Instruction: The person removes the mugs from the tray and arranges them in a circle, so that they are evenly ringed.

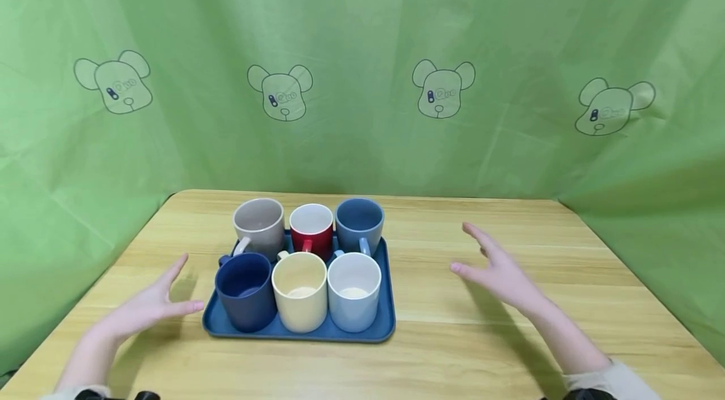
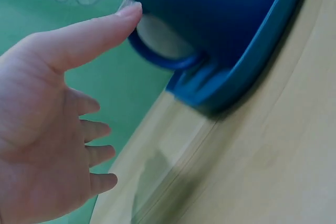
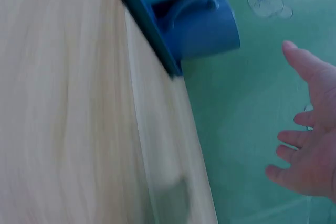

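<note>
A blue tray (image 1: 362, 332) carries two rows of mugs. At the back are a grey mug (image 1: 262, 231), a red mug with a white inside (image 1: 318, 241) and a blue-grey mug (image 1: 352, 233). The front row has a navy mug (image 1: 249, 299), a cream mug (image 1: 301, 305) and a pale blue mug (image 1: 354, 302). Just left of the tray, my left hand (image 1: 144, 309) is held over the table with fingers and thumb spread, holding nothing. My right hand (image 1: 504, 275), also spread and holding nothing, hovers well to the tray's right.
The wooden table (image 1: 442, 350) reaches back to a green curtain (image 1: 362, 155) printed with bear-head outlines, which also closes in both sides. The tray sits left of the table's middle.
</note>
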{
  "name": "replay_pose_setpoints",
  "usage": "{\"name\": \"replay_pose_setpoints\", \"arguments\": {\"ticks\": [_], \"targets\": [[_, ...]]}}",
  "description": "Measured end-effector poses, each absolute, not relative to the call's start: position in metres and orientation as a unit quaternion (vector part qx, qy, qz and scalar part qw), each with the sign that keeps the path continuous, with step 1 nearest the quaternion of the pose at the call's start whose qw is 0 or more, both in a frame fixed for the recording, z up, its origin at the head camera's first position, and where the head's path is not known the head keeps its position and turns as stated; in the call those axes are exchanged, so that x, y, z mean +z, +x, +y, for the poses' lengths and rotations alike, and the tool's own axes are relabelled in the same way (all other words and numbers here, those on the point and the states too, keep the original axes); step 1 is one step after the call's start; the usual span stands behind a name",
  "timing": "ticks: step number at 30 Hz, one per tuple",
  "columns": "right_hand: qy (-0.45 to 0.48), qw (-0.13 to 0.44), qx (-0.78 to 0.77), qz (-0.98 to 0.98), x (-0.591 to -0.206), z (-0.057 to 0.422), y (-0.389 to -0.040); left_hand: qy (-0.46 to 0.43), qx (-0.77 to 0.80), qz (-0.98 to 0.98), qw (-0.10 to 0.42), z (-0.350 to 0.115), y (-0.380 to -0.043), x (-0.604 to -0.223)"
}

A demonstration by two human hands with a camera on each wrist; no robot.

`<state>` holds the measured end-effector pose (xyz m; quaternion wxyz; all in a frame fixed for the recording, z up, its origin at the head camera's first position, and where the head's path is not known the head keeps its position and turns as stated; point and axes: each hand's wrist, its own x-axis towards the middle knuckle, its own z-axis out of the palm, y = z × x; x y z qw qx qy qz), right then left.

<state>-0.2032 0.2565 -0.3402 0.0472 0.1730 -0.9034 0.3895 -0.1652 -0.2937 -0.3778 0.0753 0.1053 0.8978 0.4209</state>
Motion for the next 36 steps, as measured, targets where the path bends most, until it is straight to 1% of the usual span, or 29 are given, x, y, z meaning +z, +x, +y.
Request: {"name": "replay_pose_setpoints", "arguments": {"ticks": [5,12,17,21,26,31,36], "targets": [[0.23,0.032,0.441,-0.867,-0.344,0.235,-0.198,0.108,0.445,0.886,0.077,-0.279,-0.159,-0.379],[0.282,0.004,0.446,-0.85,-0.346,0.199,-0.192,0.124,0.476,0.865,0.093,-0.26,-0.154,-0.387],[0.29,-0.025,0.46,-0.839,-0.348,0.171,-0.187,0.144,0.462,0.872,0.071,-0.252,-0.155,-0.391],[0.296,-0.036,0.47,-0.831,-0.354,0.154,-0.186,0.147,0.455,0.877,0.059,-0.251,-0.153,-0.393],[0.299,-0.025,0.463,-0.834,-0.36,0.141,-0.185,0.136,0.463,0.873,0.069,-0.25,-0.152,-0.394],[0.279,-0.013,0.447,-0.85,-0.359,0.132,-0.186,0.128,0.471,0.87,0.073,-0.249,-0.151,-0.393],[0.276,0.018,0.417,-0.866,-0.359,0.123,-0.187,0.125,0.473,0.869,0.069,-0.248,-0.149,-0.391]]}}
